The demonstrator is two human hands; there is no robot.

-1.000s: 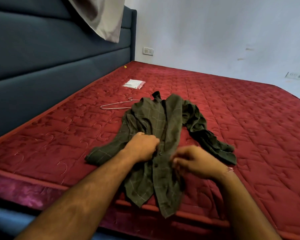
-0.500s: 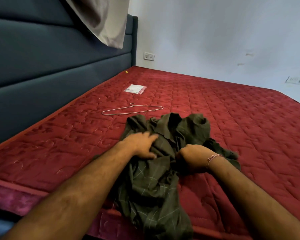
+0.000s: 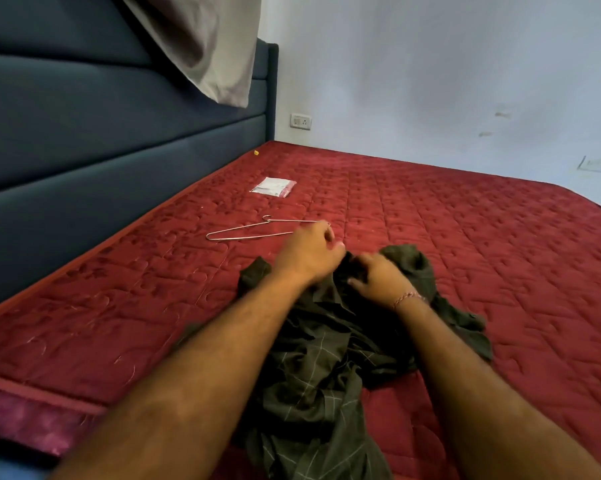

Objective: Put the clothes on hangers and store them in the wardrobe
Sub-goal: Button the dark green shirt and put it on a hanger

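A dark green checked shirt [image 3: 313,368] lies crumpled on the red mattress [image 3: 465,271], trailing over its near edge. My right hand [image 3: 378,278], with a thin bracelet at the wrist, grips the bunched collar end of the shirt. My left hand [image 3: 309,252] is at the same collar end with its fingers curled; what they hold is hidden. A thin wire hanger [image 3: 250,230] lies flat on the mattress just beyond and left of my left hand. The hanger's right end is hidden behind that hand.
A dark blue padded headboard [image 3: 101,140] runs along the left side, with a grey cloth [image 3: 205,46] hanging over it. A small plastic packet [image 3: 273,187] lies further back on the mattress. A white wall with a socket [image 3: 301,121] stands behind.
The shirt went from laid out flat to bunched up. Both hands moved forward to its collar end, and my left hand now reaches the hanger's right end.
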